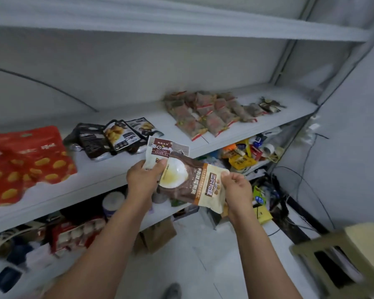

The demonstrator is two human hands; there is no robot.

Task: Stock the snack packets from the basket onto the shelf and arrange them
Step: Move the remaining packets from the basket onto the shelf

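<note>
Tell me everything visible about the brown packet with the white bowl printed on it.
The brown packet is a glossy, flat plastic pouch, brown with a white bowl picture and a cream end bearing a brown label. It is turned sideways, held in the air before the shelf. The left hand grips its bowl end together with a second packet behind it; the right hand pinches the cream end.

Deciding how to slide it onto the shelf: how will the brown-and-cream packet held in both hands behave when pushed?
Probably floppy: the brown-and-cream packet curves between the left hand and right hand. Likely light, since the right hand carries its end with a thumb-and-finger pinch. Its smooth film pouch should slide easily, not roll.
</note>
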